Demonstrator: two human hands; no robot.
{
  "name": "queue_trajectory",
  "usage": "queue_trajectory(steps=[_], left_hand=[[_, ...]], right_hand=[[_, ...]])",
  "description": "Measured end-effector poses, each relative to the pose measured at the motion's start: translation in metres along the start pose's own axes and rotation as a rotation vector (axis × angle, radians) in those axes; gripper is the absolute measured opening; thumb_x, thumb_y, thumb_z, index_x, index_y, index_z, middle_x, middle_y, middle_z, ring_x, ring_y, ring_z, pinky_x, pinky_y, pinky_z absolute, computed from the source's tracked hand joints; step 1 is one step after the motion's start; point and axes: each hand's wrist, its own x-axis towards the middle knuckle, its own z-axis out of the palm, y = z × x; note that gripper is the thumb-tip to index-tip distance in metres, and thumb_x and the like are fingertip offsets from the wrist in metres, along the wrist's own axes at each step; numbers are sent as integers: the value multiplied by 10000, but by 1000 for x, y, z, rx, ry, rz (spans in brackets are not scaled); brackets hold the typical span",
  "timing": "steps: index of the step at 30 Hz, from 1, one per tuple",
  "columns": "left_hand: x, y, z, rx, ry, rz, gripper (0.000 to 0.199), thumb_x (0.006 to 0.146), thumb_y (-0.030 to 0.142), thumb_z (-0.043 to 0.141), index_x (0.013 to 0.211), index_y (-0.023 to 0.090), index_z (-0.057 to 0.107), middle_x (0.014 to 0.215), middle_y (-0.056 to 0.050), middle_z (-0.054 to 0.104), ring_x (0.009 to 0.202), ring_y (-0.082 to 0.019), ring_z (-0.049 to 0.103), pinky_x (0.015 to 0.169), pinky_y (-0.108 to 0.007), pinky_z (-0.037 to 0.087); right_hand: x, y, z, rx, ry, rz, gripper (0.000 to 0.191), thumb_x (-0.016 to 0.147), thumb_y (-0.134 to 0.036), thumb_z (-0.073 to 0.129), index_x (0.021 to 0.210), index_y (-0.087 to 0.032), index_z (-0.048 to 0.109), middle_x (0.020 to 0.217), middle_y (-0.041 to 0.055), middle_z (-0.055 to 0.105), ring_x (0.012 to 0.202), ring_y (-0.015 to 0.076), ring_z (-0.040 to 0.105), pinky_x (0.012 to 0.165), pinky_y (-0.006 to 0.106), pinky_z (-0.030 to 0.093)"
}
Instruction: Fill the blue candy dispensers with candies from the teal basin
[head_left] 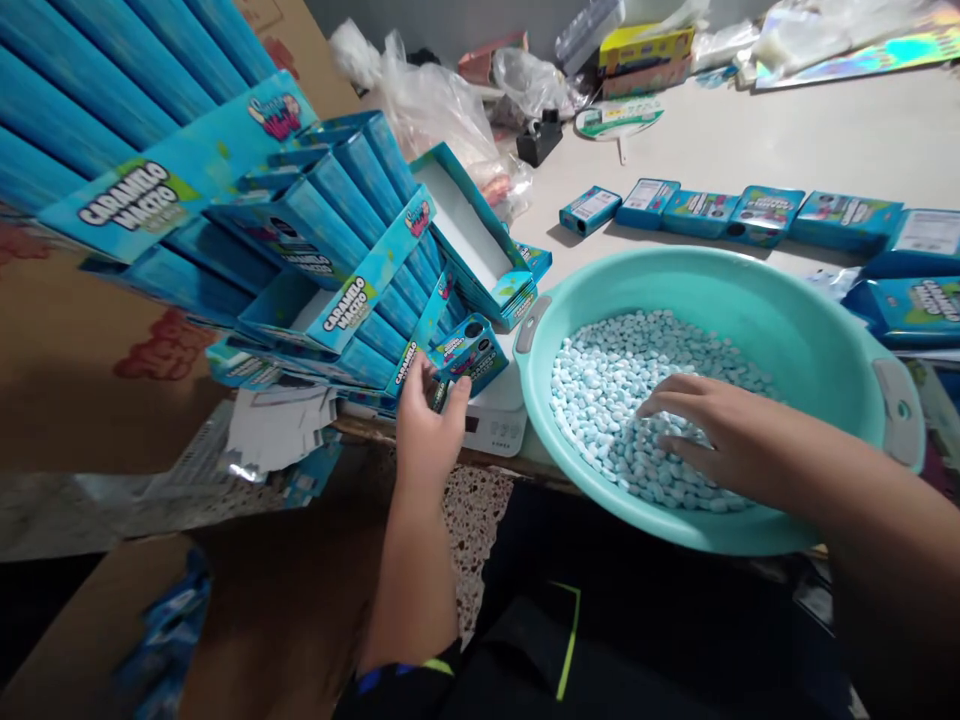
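My left hand (433, 415) is closed at the near end of a small blue candy box (476, 352), its thumb and fingers on either side of a dark end. The box rests over a white kitchen scale (499, 425). Inside a wide turquoise tub (817, 350), my right hand (701, 425) reaches into a heap of pale blue candies (600, 390). Its fingers are bent and apart from the thumb, with the tips among the candies. Left of my left hand, blue display trays (352, 305) hold upright boxes; one tray (476, 235) stands tilted with its white inside showing.
Several blue candy boxes (765, 215) lie in a row behind the tub. A black tape dispenser (538, 138), clear plastic bags (435, 110) and a yellow box (645, 48) are at the back. Cardboard cartons (97, 370) stand at the left, flattened card pieces (277, 425) below the trays.
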Motion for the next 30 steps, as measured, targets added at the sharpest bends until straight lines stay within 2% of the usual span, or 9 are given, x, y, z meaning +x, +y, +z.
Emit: queue_trajectory(steps=[2,5,8,18,21,23,25,27,30], left_hand=[[-10,10,-9,-12,92,135,606,881,363,732,1426,192,528,1450,-160,590,1360,-292,569,1157,-474,479],[-20,29,-21,-15,229,355,488,919,323,682,1375,182,583,1336,-142,675,1258,-269,652,1096,-471,540],[-19,42,-27,39,337,455,459,923,330,662,1356,192,600,1289,-124,698,1218,-269,677,1058,-481,571],[5,46,-23,31,345,433,399,920,347,651,1279,176,612,1269,-127,697,1208,-262,678,1042,-475,579],[5,37,-13,29,238,381,433,917,323,660,1317,182,572,1335,-142,654,1269,-259,638,1077,-464,552],[6,25,-4,57,104,293,579,885,289,701,1418,212,487,1416,-149,602,1331,-271,591,1108,-473,527],[7,13,7,106,26,194,767,825,250,757,1501,228,395,1467,-169,559,1343,-296,578,1108,-491,526],[8,9,15,150,68,164,870,776,220,793,1533,212,363,1460,-190,559,1294,-316,613,1075,-493,549],[7,26,19,193,207,339,836,788,199,788,1530,192,402,1405,-172,608,1276,-313,622,1098,-482,532]], right_hand=[[-1,2,3,7,-20,-12,287,916,-237,576,1168,-227,713,1204,116,675,1050,292,685,896,461,571],[-3,6,8,14,-32,-16,317,903,-249,609,1202,-237,713,1210,115,671,1019,285,689,888,453,572],[-4,9,10,13,-26,-6,324,903,-264,624,1214,-242,712,1216,119,666,957,265,698,837,417,580],[0,9,5,24,-90,-22,266,896,-244,628,1147,-238,718,1158,109,649,888,248,706,768,389,577],[0,7,7,12,-65,3,258,880,-222,645,1127,-231,721,1155,109,650,877,240,701,771,382,572],[-1,5,8,3,-51,25,250,872,-211,651,1112,-227,720,1147,108,650,844,233,698,759,381,569],[-1,3,8,8,-52,19,247,877,-213,648,1113,-221,717,1136,108,649,829,231,696,759,384,569],[0,1,7,14,-59,10,247,878,-203,642,1114,-215,714,1127,108,647,841,235,697,773,391,569],[2,-4,2,7,-77,33,244,869,-169,643,1099,-209,716,1120,104,648,863,241,696,797,394,565]])
